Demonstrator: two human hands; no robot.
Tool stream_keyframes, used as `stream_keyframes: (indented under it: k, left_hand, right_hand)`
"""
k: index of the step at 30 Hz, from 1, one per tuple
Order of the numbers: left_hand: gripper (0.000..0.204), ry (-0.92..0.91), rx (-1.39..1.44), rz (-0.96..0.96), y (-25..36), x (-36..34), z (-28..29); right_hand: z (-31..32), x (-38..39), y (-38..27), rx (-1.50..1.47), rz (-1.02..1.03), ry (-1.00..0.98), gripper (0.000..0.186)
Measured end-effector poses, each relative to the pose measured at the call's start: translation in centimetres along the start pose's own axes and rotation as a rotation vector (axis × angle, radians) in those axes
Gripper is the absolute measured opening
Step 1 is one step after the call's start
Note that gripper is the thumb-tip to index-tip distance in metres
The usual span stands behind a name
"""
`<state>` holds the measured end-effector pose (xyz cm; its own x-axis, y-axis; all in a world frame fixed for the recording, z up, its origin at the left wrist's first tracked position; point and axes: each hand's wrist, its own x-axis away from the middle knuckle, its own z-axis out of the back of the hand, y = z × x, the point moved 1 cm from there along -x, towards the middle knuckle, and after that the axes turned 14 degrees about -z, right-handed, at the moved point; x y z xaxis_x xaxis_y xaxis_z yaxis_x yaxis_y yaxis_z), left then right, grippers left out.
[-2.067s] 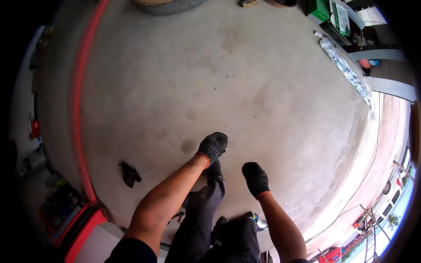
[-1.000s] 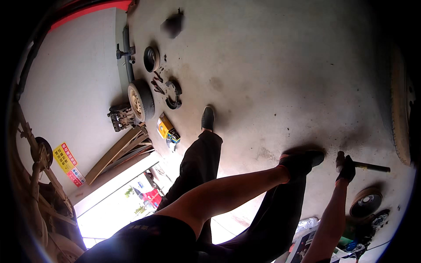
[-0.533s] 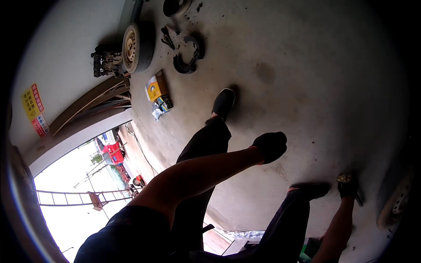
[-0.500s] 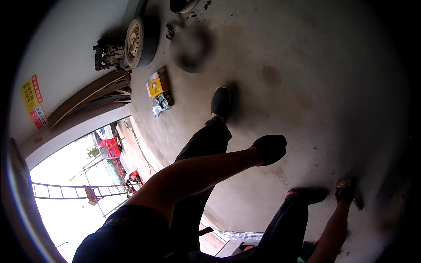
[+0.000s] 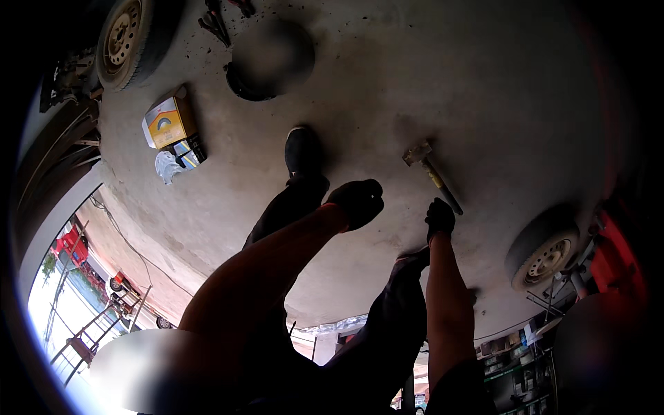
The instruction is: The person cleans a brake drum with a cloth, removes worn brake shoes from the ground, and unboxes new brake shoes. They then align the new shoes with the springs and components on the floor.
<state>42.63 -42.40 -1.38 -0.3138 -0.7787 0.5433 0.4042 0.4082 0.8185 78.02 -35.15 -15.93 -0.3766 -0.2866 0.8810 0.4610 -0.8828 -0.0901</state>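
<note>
My left hand (image 5: 358, 203), in a black glove, hovers in the middle of the view. Its fingers are curled in and its palm is hidden. To the right, my gloved right hand (image 5: 440, 220) is beside the end of the handle of a hammer (image 5: 436, 178). The hammer has a rusty block head toward the far left and a yellow and dark handle. Nearly all of that handle shows outside the hand. Whether the fingers touch it is unclear, and their dark shape hides how far they are bent. Whether the hammer rests on the floor is unclear.
A wheel (image 5: 121, 45) leans at the far left, with an opened yellow box (image 5: 169, 123) nearer. Pliers (image 5: 216, 26) lie beside a dark, partly blurred round part (image 5: 242, 83). At right are another wheel (image 5: 520, 252) and red equipment (image 5: 615, 242). My shoe (image 5: 303, 152) is on the concrete.
My view has shifted right. My right hand and the hammer have come from near my right foot to farther forward. The hammer's handle now shows almost whole beside the hand; my left hand stays curled.
</note>
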Motion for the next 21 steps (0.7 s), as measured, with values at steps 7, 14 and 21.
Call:
stream_keyframes:
  k: [7, 14, 21]
  left_hand:
    - [0.019, 0.500, -0.033, 0.295, -19.2, 13.4, 21.8]
    - [0.029, 0.176, -0.294, 0.552, -21.2, 21.5, 20.9]
    - [0.016, -0.025, -0.459, 0.580, -18.4, 31.9, 19.7]
  right_hand:
    - [-8.0, 5.1, -10.6, 0.881, 0.553, 0.296, 0.061]
    - [-12.6, -4.6, -13.5, 1.338, 0.375, 0.625, 0.037]
    - [-10.1, 2.8, -8.6, 1.347, 0.620, 0.297, 0.017]
